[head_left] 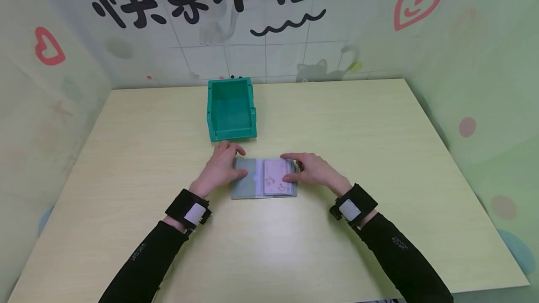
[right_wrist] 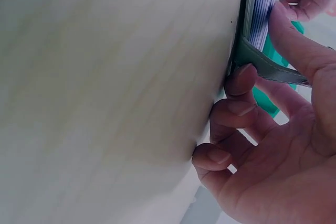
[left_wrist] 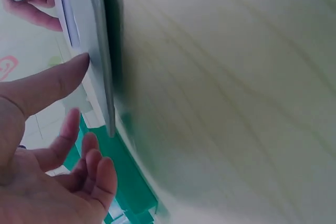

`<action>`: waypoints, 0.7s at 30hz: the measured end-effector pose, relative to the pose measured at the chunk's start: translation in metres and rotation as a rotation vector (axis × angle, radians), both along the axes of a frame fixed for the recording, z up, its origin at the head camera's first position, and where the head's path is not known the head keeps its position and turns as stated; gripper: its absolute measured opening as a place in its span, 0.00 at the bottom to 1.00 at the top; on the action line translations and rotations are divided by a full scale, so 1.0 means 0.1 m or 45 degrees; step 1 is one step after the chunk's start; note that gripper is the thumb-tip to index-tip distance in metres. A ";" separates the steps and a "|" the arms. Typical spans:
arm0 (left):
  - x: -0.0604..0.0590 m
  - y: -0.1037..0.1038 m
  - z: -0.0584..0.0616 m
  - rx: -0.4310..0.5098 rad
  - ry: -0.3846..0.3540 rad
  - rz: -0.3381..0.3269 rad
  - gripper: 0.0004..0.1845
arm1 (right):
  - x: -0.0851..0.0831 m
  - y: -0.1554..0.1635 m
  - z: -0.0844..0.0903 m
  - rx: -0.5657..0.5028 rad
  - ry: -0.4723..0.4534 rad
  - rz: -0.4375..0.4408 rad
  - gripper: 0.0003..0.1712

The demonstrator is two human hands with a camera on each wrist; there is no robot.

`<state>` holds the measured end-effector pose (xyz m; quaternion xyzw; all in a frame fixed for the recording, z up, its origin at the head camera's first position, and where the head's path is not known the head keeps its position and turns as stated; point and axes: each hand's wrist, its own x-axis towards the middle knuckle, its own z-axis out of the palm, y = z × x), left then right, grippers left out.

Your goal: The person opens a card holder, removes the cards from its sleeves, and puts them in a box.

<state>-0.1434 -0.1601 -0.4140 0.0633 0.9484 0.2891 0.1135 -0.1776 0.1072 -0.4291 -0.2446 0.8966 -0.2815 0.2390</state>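
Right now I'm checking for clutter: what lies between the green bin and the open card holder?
Only bare table, in the head view; the left hand lies at the gap's left edge, touching the card holder below the green bin.

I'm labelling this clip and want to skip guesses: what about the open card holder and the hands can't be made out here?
- Head view: print on the pink card is too small to read.
- Head view: card holder left corner hidden under the left hand.
- Right wrist view: the right hand and the strap hide the holder's edge.
- Left wrist view: table blurred.
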 end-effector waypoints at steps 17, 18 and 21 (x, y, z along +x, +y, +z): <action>-0.04 0.31 -0.01 0.146 -0.114 -0.101 0.12 | 0.00 0.02 0.01 -0.037 -0.017 -0.016 0.39; -0.04 0.32 -0.01 0.148 -0.118 -0.091 0.12 | 0.00 0.02 0.01 -0.039 -0.016 -0.014 0.39; -0.06 0.33 -0.03 0.173 -0.159 -0.060 0.12 | 0.01 0.03 0.01 -0.050 0.001 0.004 0.39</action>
